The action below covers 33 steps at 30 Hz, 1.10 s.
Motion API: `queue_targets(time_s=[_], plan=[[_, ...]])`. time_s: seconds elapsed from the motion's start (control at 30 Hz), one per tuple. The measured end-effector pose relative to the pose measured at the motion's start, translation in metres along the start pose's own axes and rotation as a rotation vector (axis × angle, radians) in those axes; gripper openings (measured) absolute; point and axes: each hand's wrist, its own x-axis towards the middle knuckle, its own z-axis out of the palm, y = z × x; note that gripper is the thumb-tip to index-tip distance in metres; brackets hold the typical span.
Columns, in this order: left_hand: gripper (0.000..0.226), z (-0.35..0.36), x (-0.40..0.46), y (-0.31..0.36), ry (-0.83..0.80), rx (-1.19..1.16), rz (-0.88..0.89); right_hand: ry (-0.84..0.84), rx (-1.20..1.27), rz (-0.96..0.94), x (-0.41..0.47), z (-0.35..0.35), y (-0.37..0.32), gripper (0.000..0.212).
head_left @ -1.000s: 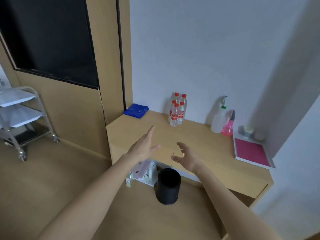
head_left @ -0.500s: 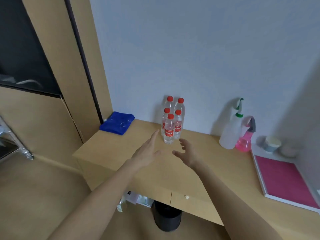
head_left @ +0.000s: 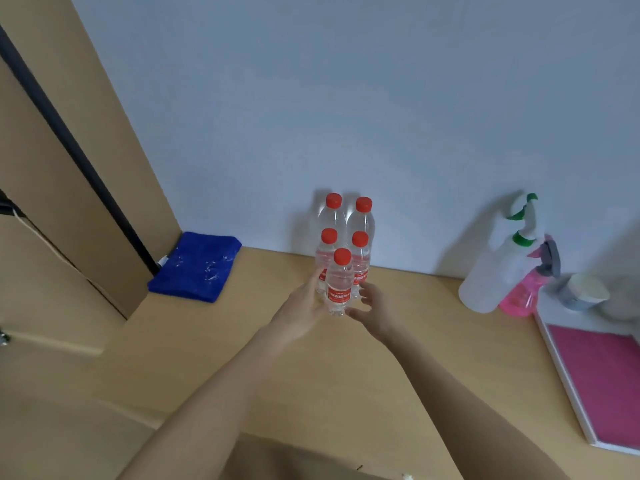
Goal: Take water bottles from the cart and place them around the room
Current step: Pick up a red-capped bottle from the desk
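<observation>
Reaching in from the bottom of the frame, two bare forearms meet at frame centre, where five water bottles (head_left: 344, 251) with red caps stand upright in a cluster on the wooden desk (head_left: 433, 341), against the pale wall. The left hand (head_left: 302, 311) has its fingers straight beside the front bottle (head_left: 339, 284); the right hand (head_left: 372, 308), fingers loosely spread, flanks its other side; whether either touches it is unclear. A blue cloth (head_left: 197, 266) lies centre left. At right stand a white spray bottle (head_left: 498, 268), a pink spray bottle (head_left: 528, 289) and a pink-topped tray (head_left: 602, 382).
</observation>
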Motion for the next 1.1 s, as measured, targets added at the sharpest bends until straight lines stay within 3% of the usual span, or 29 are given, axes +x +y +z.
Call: queue_targets(time_s=[0.3,0.47,0.57,0.7,1.1], plan=[[0.074,0.004,0.048,-0.037,-0.105,-0.092,0.012,0.103,0.043,0.049,0.023,0.022,0.011,0.063],[0.067,0.008,0.058,-0.044,-0.127,-0.134,0.024,0.047,0.084,0.086,0.023,0.033,0.014,0.077],[0.066,0.006,0.059,-0.048,-0.138,-0.115,0.037,0.087,0.07,0.069,0.023,0.039,0.013,0.065],[0.061,-0.006,0.046,-0.059,-0.18,-0.084,0.047,0.074,0.028,0.082,0.013,0.048,0.009,0.048],[0.05,-0.061,-0.048,-0.102,-0.118,-0.048,-0.11,-0.108,0.032,0.033,-0.021,0.12,-0.018,0.049]])
